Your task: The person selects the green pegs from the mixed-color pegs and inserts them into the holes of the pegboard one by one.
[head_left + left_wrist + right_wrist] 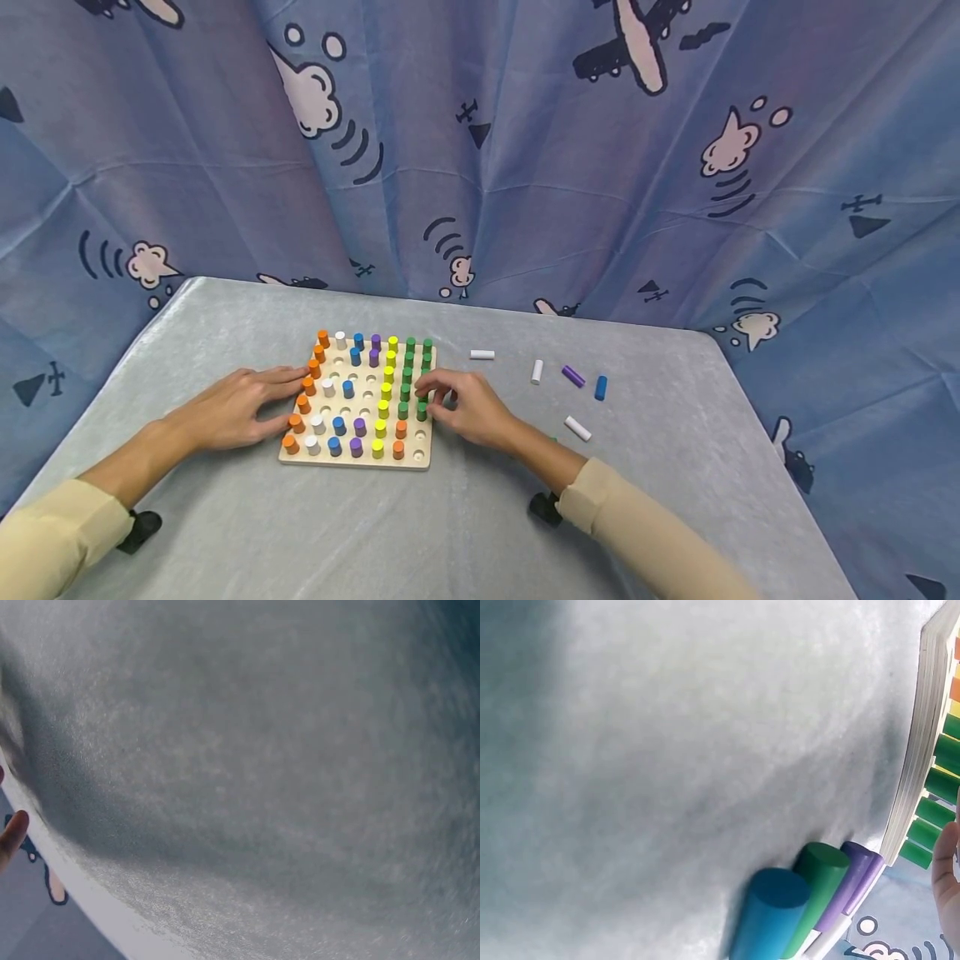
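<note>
A wooden pegboard (417,457) lies on the grey table, with columns of orange, white, blue, purple, yellow and green pegs standing in it. My right hand (467,408) curls its fingers over the board's right side and pinches a green peg (422,409) in the green column. In the right wrist view a blue peg (769,915), a green peg (819,889) and a purple peg (855,876) lie bundled side by side close to the palm, beside the board's edge (915,757). My left hand (238,408) rests flat, fingers straight, against the board's left edge.
Loose pegs lie to the right of the board: a white peg (482,354), another white peg (537,371), a purple peg (573,376), a blue peg (601,387) and a third white peg (577,428). A blue patterned curtain (525,150) hangs behind the table.
</note>
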`<state>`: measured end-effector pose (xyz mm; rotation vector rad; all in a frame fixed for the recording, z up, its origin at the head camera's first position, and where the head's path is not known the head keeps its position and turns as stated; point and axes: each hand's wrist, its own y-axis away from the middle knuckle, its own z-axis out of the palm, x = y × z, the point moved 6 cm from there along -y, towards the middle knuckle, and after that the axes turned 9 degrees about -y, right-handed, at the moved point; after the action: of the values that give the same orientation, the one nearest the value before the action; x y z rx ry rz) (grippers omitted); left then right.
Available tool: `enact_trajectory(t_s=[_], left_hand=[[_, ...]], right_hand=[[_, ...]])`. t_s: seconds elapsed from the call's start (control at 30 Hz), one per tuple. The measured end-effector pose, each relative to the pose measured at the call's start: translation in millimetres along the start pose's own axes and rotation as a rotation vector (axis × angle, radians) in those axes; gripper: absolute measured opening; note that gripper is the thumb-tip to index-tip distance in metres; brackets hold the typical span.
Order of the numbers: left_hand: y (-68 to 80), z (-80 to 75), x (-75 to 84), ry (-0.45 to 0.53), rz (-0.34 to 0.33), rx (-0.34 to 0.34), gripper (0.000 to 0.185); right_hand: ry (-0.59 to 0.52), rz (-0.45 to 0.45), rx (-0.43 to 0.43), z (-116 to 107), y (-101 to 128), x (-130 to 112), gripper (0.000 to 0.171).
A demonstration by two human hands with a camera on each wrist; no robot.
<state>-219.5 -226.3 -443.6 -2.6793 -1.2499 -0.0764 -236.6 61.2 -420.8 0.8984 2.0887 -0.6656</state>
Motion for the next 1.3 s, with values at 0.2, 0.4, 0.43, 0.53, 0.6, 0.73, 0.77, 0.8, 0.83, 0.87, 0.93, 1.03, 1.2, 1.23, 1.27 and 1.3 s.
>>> enact_trajectory(t_s=[0.2,0.4,0.43,0.53,0.6,0.73,0.77,0.8,0.83,0.87,0.93,1.03,1.2,1.23,1.27,1.3], left_hand=[[-0.7,0.8,0.1,0.009,-0.011,-0.019,0.053],[-0.9,1.8,0.5,0.002,-0.018,-0.027,0.053],[-0.9,1.8,0.5,0.001,-0.019,-0.028,0.053],[-0.7,2.3,0.7,0.001,-0.025,-0.035,0.054],[-0.5,2.3,0.5,0.003,-0.026,-0.035,0.054],[-0.5,2.1,0.8,0.003,-0.021,-0.026,0.054],[-0.7,2.2,0.9,0.002,-0.020,-0.025,0.054],[-0.7,2.3,1.0,0.001,-0.019,-0.024,0.054],[-0.7,2.4,1.0,-0.001,-0.019,-0.025,0.054],[-0.6,2.4,1.1,-0.002,-0.018,-0.024,0.054],[-0.1,2.3,0.7,-0.003,-0.019,-0.022,0.054],[0.8,2.2,-0.4,-0.007,-0.023,-0.022,0.053],[1.2,2.0,-0.8,-0.008,-0.031,-0.033,0.053],[1.1,1.9,-0.6,-0.006,-0.031,-0.035,0.053],[1.0,1.9,-0.4,-0.004,-0.033,-0.037,0.053],[0.8,1.9,-0.3,-0.003,-0.034,-0.039,0.053]], right_hand=[[-0.006,0.024,0.014,-6,3,2,0.028],[0.021,0.013,0.054,-25,11,8,0.027],[0.021,0.018,0.057,-29,13,9,0.026],[0.020,0.037,0.060,-38,22,16,0.026],[0.016,0.062,0.053,-45,30,21,0.025],[0.031,0.099,0.040,-61,50,34,0.024],[0.041,0.105,0.041,-65,56,37,0.023],[0.049,0.109,0.044,-70,62,39,0.024],[0.056,0.115,0.047,-74,67,42,0.024],[0.068,0.118,0.051,-79,73,43,0.024],[0.078,0.125,0.059,-86,82,47,0.025],[0.076,0.133,0.057,-95,94,51,0.027],[0.053,0.139,-0.005,-97,110,57,0.030],[0.046,0.146,-0.023,-96,113,58,0.030],[0.038,0.155,-0.041,-95,116,60,0.031],[0.030,0.163,-0.056,-93,118,61,0.032]])
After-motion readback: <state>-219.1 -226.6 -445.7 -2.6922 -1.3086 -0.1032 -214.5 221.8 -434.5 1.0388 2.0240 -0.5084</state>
